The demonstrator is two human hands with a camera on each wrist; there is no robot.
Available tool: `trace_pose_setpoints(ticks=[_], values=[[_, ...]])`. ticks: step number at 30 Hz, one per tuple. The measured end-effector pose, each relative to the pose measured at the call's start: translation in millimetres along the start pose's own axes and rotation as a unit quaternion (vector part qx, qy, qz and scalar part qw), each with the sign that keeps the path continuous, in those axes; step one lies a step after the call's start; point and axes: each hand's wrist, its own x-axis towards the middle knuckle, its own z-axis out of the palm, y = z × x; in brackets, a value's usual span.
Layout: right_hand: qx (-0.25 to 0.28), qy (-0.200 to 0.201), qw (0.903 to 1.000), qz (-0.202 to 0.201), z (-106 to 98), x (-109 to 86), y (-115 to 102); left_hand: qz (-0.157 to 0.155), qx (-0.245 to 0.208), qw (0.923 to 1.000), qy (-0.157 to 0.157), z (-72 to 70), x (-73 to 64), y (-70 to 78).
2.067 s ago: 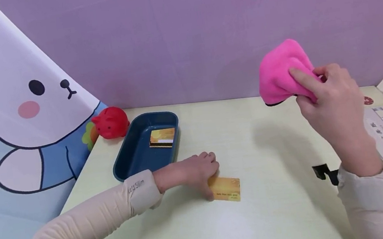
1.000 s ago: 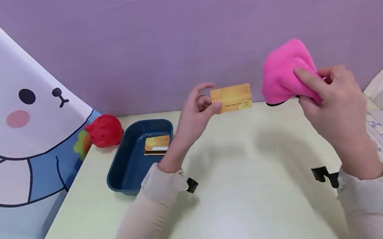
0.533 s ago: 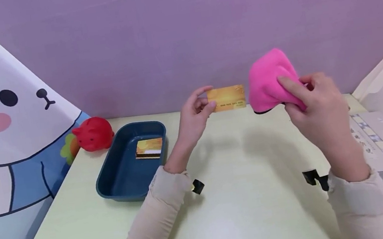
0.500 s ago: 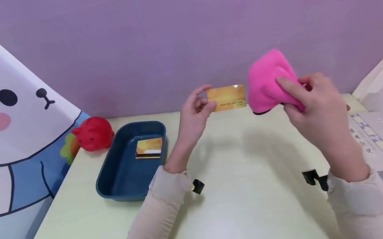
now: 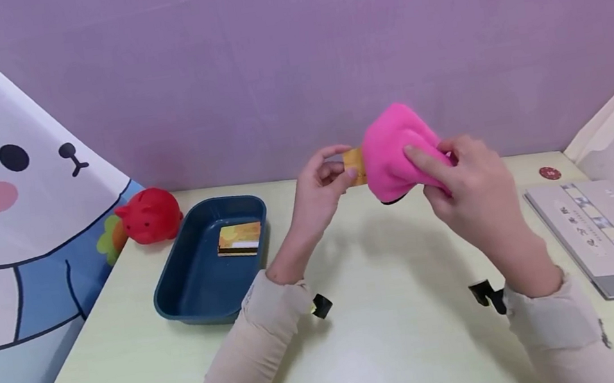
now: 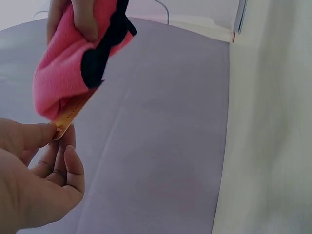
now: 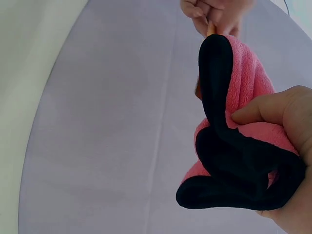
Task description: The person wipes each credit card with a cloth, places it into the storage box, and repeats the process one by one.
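Observation:
My left hand [image 5: 316, 197] pinches the left end of a gold bank card [image 5: 354, 167] between thumb and fingers, raised above the table. A bunched pink cloth [image 5: 395, 154] with a dark edge is gripped in my right hand [image 5: 473, 195]. In the head view the cloth covers the card's right part. The left wrist view shows the card [image 6: 73, 109] running up beside the folded cloth [image 6: 61, 83]. From the right wrist, the cloth's dark edging [image 7: 214, 73] stands in front, and a corner of the card shows past it.
A blue tray [image 5: 169, 294] with a wall all round holds gold cards [image 5: 239, 239] at left. Behind it sits a red piggy bank [image 5: 150, 215]. On the right lie a grey-white box or folder [image 5: 604, 236] and a small red chip [image 5: 550, 173].
My left hand has picked the card up off the table and raised it. The right hand has since brought the pink cloth leftward and slightly down onto the card.

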Motion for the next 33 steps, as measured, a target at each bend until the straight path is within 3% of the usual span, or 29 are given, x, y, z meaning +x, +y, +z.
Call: trace_pose_setpoints(ticks=[7, 12, 27, 30, 33], values=[[-0.014, 0.023, 0.9996, -0.007, 9, -0.6, -1, -0.039, -0.018, 0.9991, -0.005, 1.2, -1.0, 1.5], [-0.035, 0.002, 0.9993, 0.010, 8, -3.1, 4, -0.057, -0.021, 0.9982, -0.001, -2.1, -0.5, 4.8], [-0.074, 0.014, 0.9894, 0.125, -16, -10.8, 40, -0.051, -0.044, 0.9973, 0.031, -24.8, 1.3, 16.3], [-0.063, 0.029, 0.9892, 0.129, -18, -8.8, 40, -0.048, -0.045, 0.9972, 0.037, -24.4, 1.8, 16.0], [-0.033, 0.028, 0.9931, 0.109, -18, -6.4, 35, -0.044, -0.043, 0.9973, 0.039, -20.8, 2.1, 14.5]])
